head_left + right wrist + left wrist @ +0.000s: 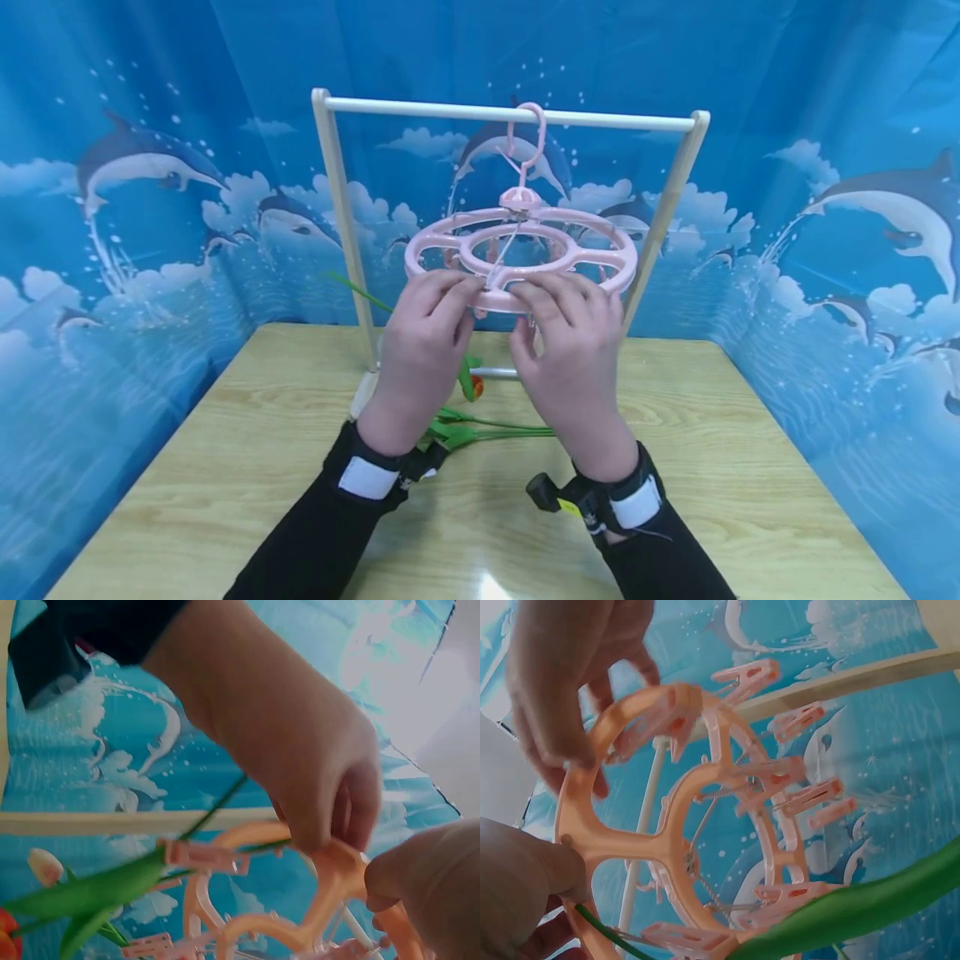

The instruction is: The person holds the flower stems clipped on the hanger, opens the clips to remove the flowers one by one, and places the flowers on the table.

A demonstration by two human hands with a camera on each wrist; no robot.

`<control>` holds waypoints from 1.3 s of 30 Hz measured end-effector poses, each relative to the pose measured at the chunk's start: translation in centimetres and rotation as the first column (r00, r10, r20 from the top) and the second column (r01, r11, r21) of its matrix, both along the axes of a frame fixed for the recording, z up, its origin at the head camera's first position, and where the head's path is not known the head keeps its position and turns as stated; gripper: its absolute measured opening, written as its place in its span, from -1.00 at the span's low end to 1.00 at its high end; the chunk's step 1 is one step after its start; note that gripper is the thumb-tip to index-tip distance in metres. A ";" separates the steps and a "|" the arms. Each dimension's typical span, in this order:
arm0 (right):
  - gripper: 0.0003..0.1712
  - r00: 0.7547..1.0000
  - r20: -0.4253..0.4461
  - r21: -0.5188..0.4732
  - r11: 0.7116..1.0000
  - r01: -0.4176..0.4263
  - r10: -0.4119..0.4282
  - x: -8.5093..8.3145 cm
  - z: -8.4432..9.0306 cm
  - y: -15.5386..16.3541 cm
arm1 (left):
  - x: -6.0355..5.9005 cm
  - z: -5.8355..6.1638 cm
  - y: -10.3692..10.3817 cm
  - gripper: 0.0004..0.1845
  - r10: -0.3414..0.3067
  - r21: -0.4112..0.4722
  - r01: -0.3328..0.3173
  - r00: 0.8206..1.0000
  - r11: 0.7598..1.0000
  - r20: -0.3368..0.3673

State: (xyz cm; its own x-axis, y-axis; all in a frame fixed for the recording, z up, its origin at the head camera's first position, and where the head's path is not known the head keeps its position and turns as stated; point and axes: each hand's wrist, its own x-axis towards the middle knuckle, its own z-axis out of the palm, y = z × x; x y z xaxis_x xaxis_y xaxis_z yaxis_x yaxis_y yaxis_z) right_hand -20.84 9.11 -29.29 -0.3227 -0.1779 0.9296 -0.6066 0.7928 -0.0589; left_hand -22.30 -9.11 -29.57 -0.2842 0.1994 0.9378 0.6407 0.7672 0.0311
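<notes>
Gripping front rim of pink peg hanger (521, 254) with both hands: left hand (423, 350) fingers curled over rim left of centre, right hand (573, 362) fingers curled over rim right of centre, thumbs tucked under. Black sleeves and wrist straps nearest, low in head view. Below the hands, on wooden table (750, 467): green stems and leaves of artificial flower (480, 429), orange bud showing between the wrists, touching the table, directly under the hanger. Left wrist view: pegs (810, 799) dangling from ring's underside, green stem (870, 904) crossing close to lens, blocking lower ring. Beyond: hanger's hook over white crossbar of wooden rack (510, 112), uprights either side of ring; right upright just behind ring edge, left upright near. Bare tabletop left and right of rack. Far: dolphin-print blue curtain (150, 167) walling three sides.
</notes>
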 end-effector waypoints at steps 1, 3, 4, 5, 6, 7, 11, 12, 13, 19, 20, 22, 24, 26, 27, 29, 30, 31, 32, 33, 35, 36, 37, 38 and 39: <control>-0.67 1.000 -0.008 0.009 1.000 0.010 -0.010 0.1 -0.1 -0.3 | 0.0 -0.1 0.1 -0.79 0.002 -0.007 -0.002 1.000 1.000 0.001; -0.67 0.999 -0.012 0.019 0.999 0.030 -0.030 0.2 -0.3 -0.6 | 0.1 -0.2 0.3 -0.79 0.006 -0.015 -0.006 1.000 1.000 0.009; -0.67 0.999 -0.010 0.019 0.999 0.035 -0.035 0.2 -0.3 -0.7 | 0.1 -0.3 0.4 -0.79 0.008 -0.014 -0.008 1.000 1.000 0.010; -0.68 0.999 -0.011 0.016 0.999 0.040 -0.039 0.2 -0.4 -0.8 | 0.2 -0.3 0.5 -0.79 0.009 -0.014 -0.009 1.000 1.000 0.011; -0.69 0.999 -0.011 0.012 0.999 0.040 -0.040 0.2 -0.4 -0.8 | 0.2 -0.4 0.5 -0.78 0.007 -0.010 -0.007 1.000 1.000 0.011; -0.71 0.999 -0.012 0.006 0.999 0.040 -0.040 0.2 -0.4 -0.7 | 0.3 -0.4 0.5 -0.78 0.001 -0.009 -0.001 1.000 1.000 0.015; -0.77 1.000 -0.011 -0.020 1.000 0.012 -0.012 -0.2 -0.1 -0.1 | 0.4 -0.5 0.5 -0.75 -0.035 -0.018 0.035 0.999 0.999 0.009; -0.78 1.000 -0.008 -0.029 1.000 -0.002 0.001 -0.3 -0.1 0.1 | 0.4 -0.5 0.5 -0.75 -0.042 -0.023 0.042 0.999 0.999 0.000; -0.78 1.000 -0.003 -0.041 0.999 -0.017 0.017 -0.4 0.0 0.2 | 0.4 -0.4 0.4 -0.75 -0.042 -0.031 0.042 0.999 0.999 -0.011; -0.75 0.995 0.037 -0.103 0.991 -0.087 0.092 -1.1 0.2 1.1 | 0.1 0.1 -0.5 -0.77 0.073 -0.037 -0.076 0.995 0.996 -0.072; -0.75 0.994 0.046 -0.106 0.990 -0.091 0.097 -1.2 0.2 1.2 | 0.1 0.2 -0.7 -0.76 0.097 -0.032 -0.099 0.993 0.995 -0.063; -0.76 0.992 0.060 -0.114 0.988 -0.100 0.107 -1.4 0.2 1.4 | 0.0 0.4 -1.1 -0.74 0.134 -0.028 -0.135 0.991 0.990 -0.027; -0.77 0.991 0.077 -0.111 0.989 -0.097 0.106 -1.5 0.2 1.7 | 0.0 0.5 -1.4 -0.71 0.155 -0.032 -0.154 0.988 0.988 0.012; -0.79 0.991 0.092 -0.112 0.990 -0.085 0.096 -1.6 0.2 2.1 | -0.1 0.6 -1.6 -0.72 0.164 -0.040 -0.163 0.985 0.986 0.045; -0.79 0.991 0.096 -0.115 0.990 -0.079 0.091 -1.7 0.2 2.2 | -0.2 0.7 -1.8 -0.73 0.165 -0.044 -0.162 0.985 0.986 0.056; -0.79 0.992 0.103 -0.117 0.991 -0.067 0.079 -1.7 0.3 2.5 | -0.3 0.8 -1.9 -0.75 0.161 -0.049 -0.158 0.984 0.986 0.069; -0.78 0.992 0.101 -0.121 0.991 -0.063 0.075 -1.7 0.3 2.5 | -0.3 0.9 -2.0 -0.75 0.155 -0.048 -0.152 0.985 0.987 0.070; -0.76 0.993 0.093 -0.124 0.990 -0.060 0.072 -1.7 0.2 2.5 | -0.3 0.9 -2.0 -0.76 0.150 -0.050 -0.147 0.986 0.988 0.072; -0.72 0.994 0.082 -0.121 0.991 -0.056 0.066 -1.6 0.2 2.4 | -0.3 0.9 -2.1 -0.76 0.144 -0.052 -0.140 0.987 0.989 0.070; -0.68 0.996 0.069 -0.116 0.992 -0.051 0.059 -1.6 0.2 2.3 | -0.3 0.9 -2.1 -0.76 0.140 -0.054 -0.136 0.988 0.989 0.065; -0.61 0.999 0.039 -0.094 0.995 -0.034 0.038 -1.3 0.2 2.0 | -0.2 1.0 -2.0 -0.76 0.134 -0.060 -0.131 0.990 0.990 0.053; -0.58 0.999 0.024 -0.082 0.996 -0.026 0.028 -1.2 0.2 1.7 | -0.2 1.0 -1.9 -0.76 0.130 -0.061 -0.127 0.990 0.990 0.047; -0.56 1.000 0.010 -0.065 0.998 -0.016 0.017 -1.0 0.2 1.5 | -0.1 1.0 -1.9 -0.77 0.126 -0.063 -0.123 0.991 0.990 0.042; -0.56 1.000 -0.001 -0.045 0.999 -0.004 0.004 -0.8 0.2 1.3 | 0.0 1.0 -1.8 -0.77 0.122 -0.062 -0.119 0.992 0.991 0.036; -0.58 1.000 -0.009 -0.029 1.000 0.004 -0.004 -0.7 0.2 1.1 | 0.0 1.0 -1.7 -0.77 0.119 -0.061 -0.117 0.992 0.991 0.031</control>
State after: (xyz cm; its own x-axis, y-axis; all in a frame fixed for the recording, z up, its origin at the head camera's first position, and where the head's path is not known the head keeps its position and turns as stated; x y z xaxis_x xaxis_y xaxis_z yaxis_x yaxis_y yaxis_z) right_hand -21.56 10.23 -29.08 -0.3147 -0.1498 0.9373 -0.6040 0.7933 -0.0760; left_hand -22.28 -10.84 -28.60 -0.3409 0.2173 0.9146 0.5451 0.8384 0.0040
